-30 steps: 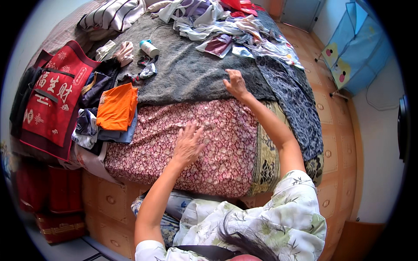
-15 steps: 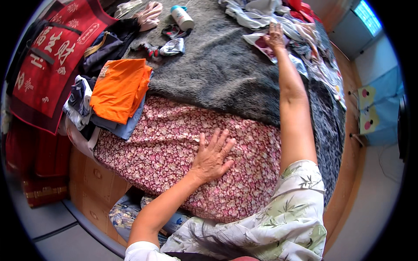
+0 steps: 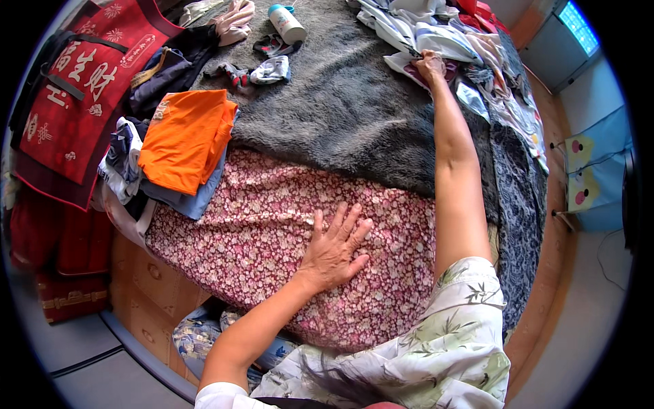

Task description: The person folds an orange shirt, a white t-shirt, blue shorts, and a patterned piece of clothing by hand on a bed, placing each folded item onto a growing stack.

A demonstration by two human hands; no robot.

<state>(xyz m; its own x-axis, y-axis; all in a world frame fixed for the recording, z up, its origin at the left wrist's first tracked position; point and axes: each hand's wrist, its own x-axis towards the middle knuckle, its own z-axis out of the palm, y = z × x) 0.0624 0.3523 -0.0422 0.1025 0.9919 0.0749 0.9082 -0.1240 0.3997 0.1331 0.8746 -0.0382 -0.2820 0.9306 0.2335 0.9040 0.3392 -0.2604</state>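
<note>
My left hand (image 3: 334,251) lies flat with spread fingers on a red-and-white floral sheet (image 3: 286,204). My right arm reaches far out to the pile of loose clothes at the far right. There my right hand (image 3: 430,66) is closed on a white and maroon garment (image 3: 403,65), which lies bunched among the others; its exact kind I cannot make out. Other white clothes (image 3: 446,42) lie heaped around it. Under the pile a dark grey plush blanket (image 3: 340,102) covers the far part of the bed.
On the left is a stack of folded clothes topped by an orange one (image 3: 184,140). Beyond it lie socks (image 3: 271,71), a white bottle with a blue lid (image 3: 286,26) and a pink cloth (image 3: 235,22). A red printed bag (image 3: 95,88) stands at the left edge.
My right hand has gone from lying flat with open fingers to gripping the garment, and the white cloth beside it has bunched up. My left hand stays almost in place.
</note>
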